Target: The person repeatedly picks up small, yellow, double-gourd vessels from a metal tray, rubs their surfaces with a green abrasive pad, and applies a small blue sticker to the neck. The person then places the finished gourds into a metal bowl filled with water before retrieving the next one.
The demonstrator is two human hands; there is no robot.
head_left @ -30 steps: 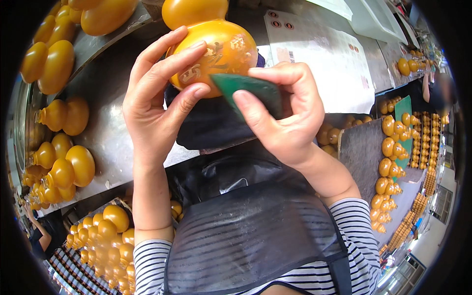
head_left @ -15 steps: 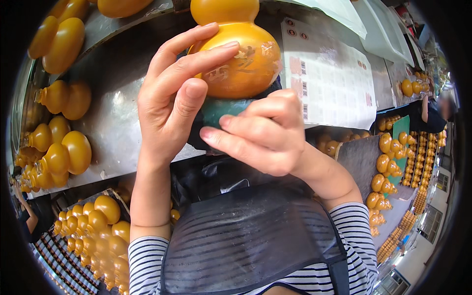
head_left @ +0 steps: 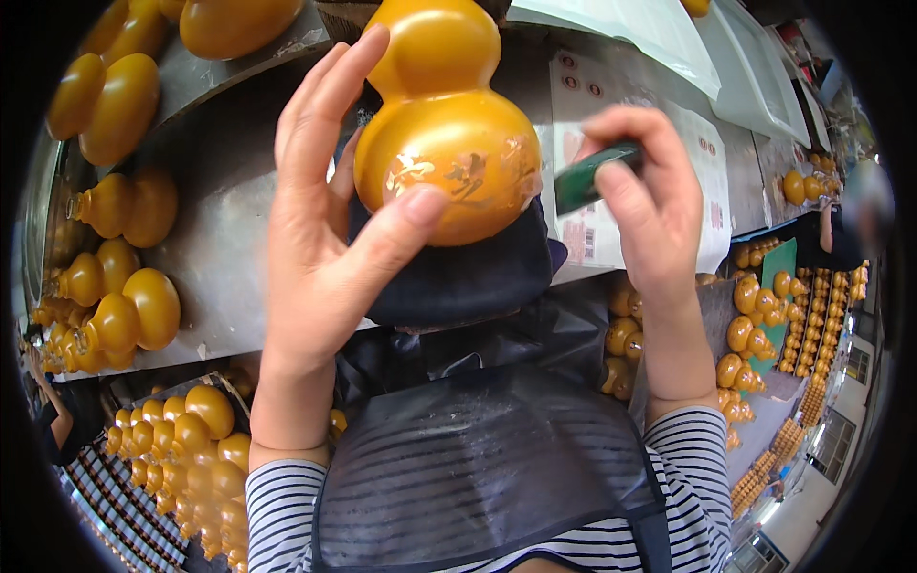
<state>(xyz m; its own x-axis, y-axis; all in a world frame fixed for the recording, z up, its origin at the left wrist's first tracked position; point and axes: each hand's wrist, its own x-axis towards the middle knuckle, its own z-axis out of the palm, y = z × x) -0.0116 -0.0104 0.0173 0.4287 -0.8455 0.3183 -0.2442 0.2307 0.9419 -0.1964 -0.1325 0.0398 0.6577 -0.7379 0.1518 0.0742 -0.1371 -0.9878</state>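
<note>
A glossy amber gourd-shaped bottle (head_left: 435,124) lies on a dark cushion (head_left: 458,286) at the table's near edge. Gold and brown shiny patterns mark its lower bulb. My left hand (head_left: 330,210) is at its left side, the thumb across the front of the lower bulb. Its fingers stretch up toward the neck, and their contact with the bottle is partly hidden. To the right, apart from the bottle, my right hand (head_left: 654,196) pinches a dark green flat piece (head_left: 594,180) between thumb and fingers. The kind of this piece does not show.
White printed sheets (head_left: 702,196) lie on the metal table (head_left: 224,215) at the right, below a translucent white tray (head_left: 755,67). Several amber gourd bottles (head_left: 153,307) stand at the left. More fill racks (head_left: 186,468) on both sides. Another person (head_left: 845,224) is at the far right.
My right hand has moved up and right, away from the bottle, showing the green piece. The bottle sits lower in view and its neck shows more. My left fingers have lifted off its front.
</note>
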